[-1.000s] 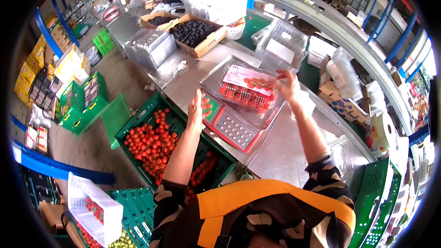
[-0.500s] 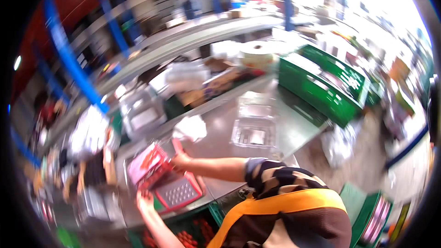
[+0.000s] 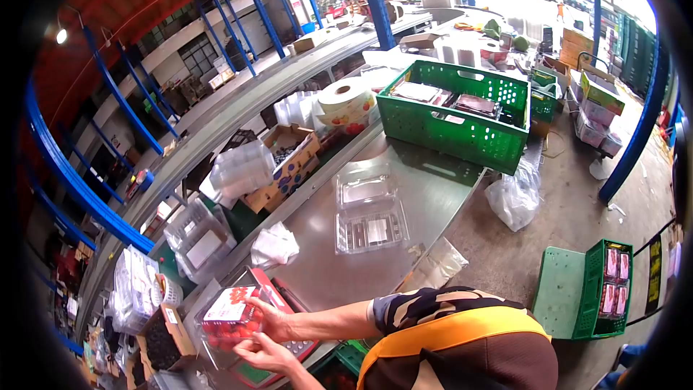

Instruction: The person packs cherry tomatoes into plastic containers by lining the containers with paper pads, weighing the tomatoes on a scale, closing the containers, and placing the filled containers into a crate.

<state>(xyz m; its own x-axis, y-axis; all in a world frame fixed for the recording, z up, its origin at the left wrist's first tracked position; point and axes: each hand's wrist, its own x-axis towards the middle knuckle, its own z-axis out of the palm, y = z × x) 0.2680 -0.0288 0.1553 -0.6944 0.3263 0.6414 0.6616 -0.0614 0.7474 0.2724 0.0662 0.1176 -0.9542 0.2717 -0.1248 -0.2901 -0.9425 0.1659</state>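
Observation:
A clear box of red tomatoes [image 3: 232, 315] with a white and red label is over the red-edged scale [image 3: 271, 290] at the lower left. My right hand [image 3: 273, 320] grips the box's right side with bent fingers. Below it, my left hand [image 3: 263, 353] has its fingers close together at the box's lower corner; whether they grip it is unclear. An open clear plastic container [image 3: 372, 225] lies on the metal table [image 3: 310, 260] to the right of the box.
A green crate [image 3: 455, 130] with packed boxes stands on the table's far end. White crumpled plastic [image 3: 274, 245] lies near the scale. Stacked clear containers [image 3: 198, 240] are at the left. Another green crate [image 3: 613, 289] stands at the right, near a person's blue-clad leg [image 3: 629, 356].
The view has swung right, bringing the green crate and floor into sight. My hands, earlier apart around the tomato box, are now close together at its right side and lower corner.

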